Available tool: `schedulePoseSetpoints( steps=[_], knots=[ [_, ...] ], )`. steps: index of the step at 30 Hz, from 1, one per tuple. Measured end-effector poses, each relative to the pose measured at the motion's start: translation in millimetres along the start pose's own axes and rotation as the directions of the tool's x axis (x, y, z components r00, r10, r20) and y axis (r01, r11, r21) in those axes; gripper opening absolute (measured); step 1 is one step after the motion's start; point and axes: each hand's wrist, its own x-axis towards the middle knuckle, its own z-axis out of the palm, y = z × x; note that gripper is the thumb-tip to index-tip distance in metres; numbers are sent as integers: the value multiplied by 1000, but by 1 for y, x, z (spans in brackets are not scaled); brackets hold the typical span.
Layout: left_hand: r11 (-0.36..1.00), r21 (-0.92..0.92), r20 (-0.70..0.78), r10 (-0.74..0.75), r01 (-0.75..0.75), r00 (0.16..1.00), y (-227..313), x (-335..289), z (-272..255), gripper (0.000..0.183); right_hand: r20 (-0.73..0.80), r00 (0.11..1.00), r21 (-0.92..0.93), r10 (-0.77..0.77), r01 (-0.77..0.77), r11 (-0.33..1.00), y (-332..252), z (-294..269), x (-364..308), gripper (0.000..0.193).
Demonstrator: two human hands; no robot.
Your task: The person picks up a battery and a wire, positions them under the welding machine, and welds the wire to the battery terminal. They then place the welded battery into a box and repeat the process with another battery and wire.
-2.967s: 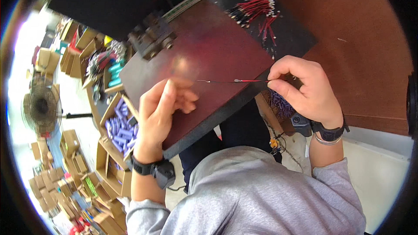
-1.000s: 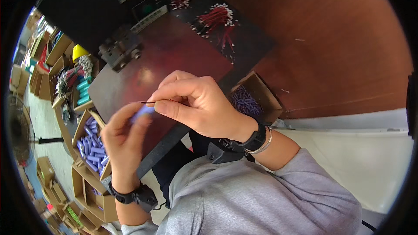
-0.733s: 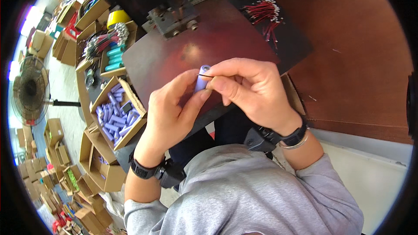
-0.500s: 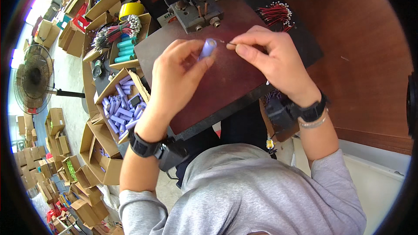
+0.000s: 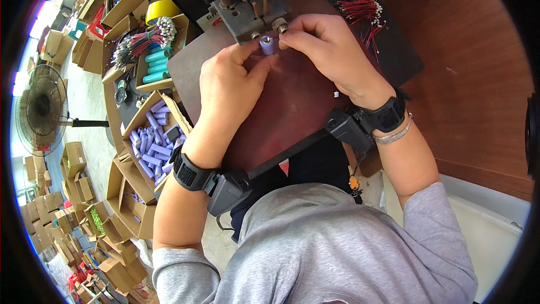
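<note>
Your left hand pinches the battery at twelve o'clock, near the metal block; I can't tell whether your right hand grips anything; ideally, keep the battery steady

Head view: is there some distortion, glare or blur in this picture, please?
In the head view: fisheye distortion with a black surround; washed-out light at the upper left edge; purple cylinder, left hand and right hand fairly sharp; fan softer, toward the rim.
</note>
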Motion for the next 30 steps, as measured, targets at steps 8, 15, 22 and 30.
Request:
schedulePoseSetpoints(
  steps=[8,15,22,30],
  knots=[
    [999,20,-51,-40,41,998,2,0,0,21,-44,999,52,20,-18,999,5,3,-1,20],
    [998,-6,-53,-60,59,997,0,0,1,21,-40,999,51,-20,22,998,3,5,-1,20],
    [997,29,-51,-69,71,996,-3,0,-1,24,-45,999,32,-1,2,999,5,7,-1,21],
    [998,28,-56,-60,62,997,0,1,0,23,-23,999,12,-34,34,999,5,2,0,20]
  ],
)
